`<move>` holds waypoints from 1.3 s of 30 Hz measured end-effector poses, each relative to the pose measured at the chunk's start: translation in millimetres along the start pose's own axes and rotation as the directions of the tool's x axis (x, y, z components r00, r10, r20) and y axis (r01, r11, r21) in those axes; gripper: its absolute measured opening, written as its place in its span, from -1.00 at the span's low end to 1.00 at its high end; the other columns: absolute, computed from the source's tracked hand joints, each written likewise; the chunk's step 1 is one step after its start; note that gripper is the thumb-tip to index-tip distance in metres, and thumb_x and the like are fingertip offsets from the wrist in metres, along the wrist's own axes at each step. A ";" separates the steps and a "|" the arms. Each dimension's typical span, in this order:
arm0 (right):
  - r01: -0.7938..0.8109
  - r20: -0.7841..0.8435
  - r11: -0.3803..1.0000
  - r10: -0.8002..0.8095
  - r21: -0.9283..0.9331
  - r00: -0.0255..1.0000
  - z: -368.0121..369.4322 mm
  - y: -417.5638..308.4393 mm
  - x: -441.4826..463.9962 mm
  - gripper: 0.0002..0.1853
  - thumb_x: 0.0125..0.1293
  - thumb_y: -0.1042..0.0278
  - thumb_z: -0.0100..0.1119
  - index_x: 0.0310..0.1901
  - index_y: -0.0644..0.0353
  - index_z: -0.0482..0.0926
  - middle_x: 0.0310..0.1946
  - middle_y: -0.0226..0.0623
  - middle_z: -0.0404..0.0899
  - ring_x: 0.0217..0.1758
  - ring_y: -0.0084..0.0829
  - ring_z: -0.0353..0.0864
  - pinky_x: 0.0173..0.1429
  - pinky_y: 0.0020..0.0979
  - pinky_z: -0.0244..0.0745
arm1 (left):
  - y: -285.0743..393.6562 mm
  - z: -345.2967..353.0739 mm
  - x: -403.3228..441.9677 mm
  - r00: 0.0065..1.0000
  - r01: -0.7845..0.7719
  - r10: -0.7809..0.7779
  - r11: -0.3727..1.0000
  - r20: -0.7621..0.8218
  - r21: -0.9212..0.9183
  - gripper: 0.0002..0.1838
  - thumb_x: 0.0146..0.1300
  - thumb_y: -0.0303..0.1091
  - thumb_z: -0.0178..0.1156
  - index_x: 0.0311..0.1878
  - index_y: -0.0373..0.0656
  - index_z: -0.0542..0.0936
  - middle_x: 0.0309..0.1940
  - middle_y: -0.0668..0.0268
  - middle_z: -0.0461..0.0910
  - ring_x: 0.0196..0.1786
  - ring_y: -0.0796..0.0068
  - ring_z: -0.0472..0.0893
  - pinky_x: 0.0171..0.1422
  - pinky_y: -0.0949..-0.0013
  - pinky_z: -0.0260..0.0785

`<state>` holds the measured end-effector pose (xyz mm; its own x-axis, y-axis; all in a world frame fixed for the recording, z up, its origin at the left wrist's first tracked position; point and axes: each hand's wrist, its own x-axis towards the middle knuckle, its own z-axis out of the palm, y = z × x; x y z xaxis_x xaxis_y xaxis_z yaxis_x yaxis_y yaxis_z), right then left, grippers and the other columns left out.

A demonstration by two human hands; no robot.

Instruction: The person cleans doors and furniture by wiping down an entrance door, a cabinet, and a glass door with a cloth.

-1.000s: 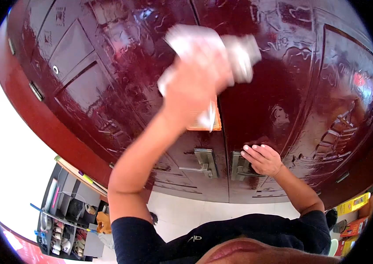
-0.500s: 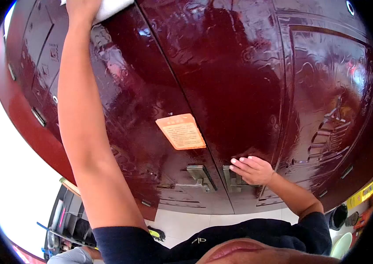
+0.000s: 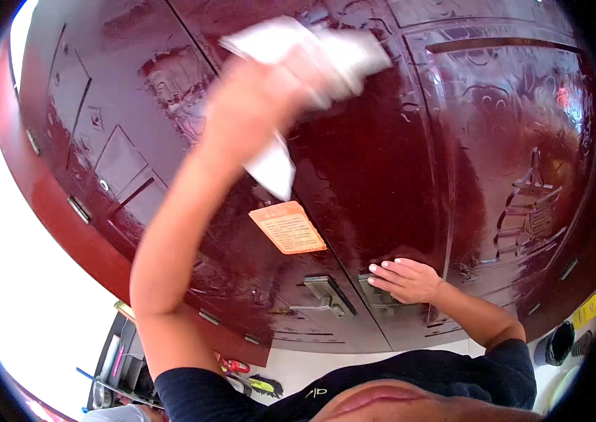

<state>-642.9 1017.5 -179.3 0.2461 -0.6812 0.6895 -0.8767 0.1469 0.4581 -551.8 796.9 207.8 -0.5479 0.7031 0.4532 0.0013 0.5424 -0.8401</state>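
Note:
My left hand (image 3: 249, 105) is raised against a glossy dark red double door (image 3: 375, 169) and grips a white cloth (image 3: 347, 60). Motion smears both, and one corner of the cloth hangs below the wrist. Lower down, my right hand (image 3: 410, 281) lies with its fingers stretched out over the right door handle (image 3: 380, 295), partly hiding it. Beside it, across the seam, is the left door handle (image 3: 329, 295), a metal plate with a lever. An orange printed notice (image 3: 288, 228) is stuck to the left panel, just under the cloth's corner.
Metal hinges (image 3: 79, 209) line the door's left edge. At the lower left stands a dark shelf (image 3: 119, 359) with assorted items, and part of another person (image 3: 122, 413) shows there. A black bin (image 3: 555, 344) and a yellow box (image 3: 593, 302) stand at the lower right.
My left hand has swept the white cloth from the upper left toward the right and down, across the door seam. My right hand stays at the right handle.

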 end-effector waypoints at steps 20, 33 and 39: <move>-0.034 -0.013 0.971 0.038 0.236 0.999 -9.1 2.2 -6.5 -0.35 0.02 0.21 0.30 0.24 0.14 0.55 0.39 -0.28 0.42 0.40 -0.31 0.42 0.53 -0.22 0.25 | 131.8 31.6 34.9 0.934 -0.222 0.145 0.951 -0.326 -0.214 -0.65 0.18 -0.26 0.19 0.04 0.25 0.71 0.09 0.46 0.64 -0.22 0.42 0.61 -0.10 0.31 0.49; -0.398 -0.027 0.884 0.416 0.244 0.909 -45.7 -4.9 -64.2 -0.44 -0.01 0.50 0.23 0.14 0.09 0.60 0.33 -0.18 0.46 0.28 -0.10 0.49 0.33 -0.10 0.47 | 101.9 33.9 8.0 0.890 0.057 -0.156 0.971 -0.429 -0.234 -0.66 0.25 -0.38 0.23 0.08 0.14 0.69 0.05 0.36 0.63 0.18 0.19 0.55 0.29 0.11 0.37; -0.458 0.007 0.870 0.464 0.184 0.886 -40.3 -10.5 -66.7 -0.35 -0.06 0.51 0.26 0.21 -0.01 0.59 0.38 -0.16 0.40 0.39 -0.07 0.39 0.37 -0.11 0.46 | 190.6 67.6 -43.8 0.920 0.121 -0.221 0.945 -0.322 -0.304 -0.66 0.23 -0.35 0.20 0.04 0.27 0.72 0.23 0.52 0.59 -0.10 0.35 0.61 0.05 0.19 0.47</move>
<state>-633.6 1090.3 -207.5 -0.1922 -0.5403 0.8192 -0.9513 0.3077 -0.0203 -584.2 838.4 7.6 -0.2353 0.6752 0.6991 0.1889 0.7374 -0.6485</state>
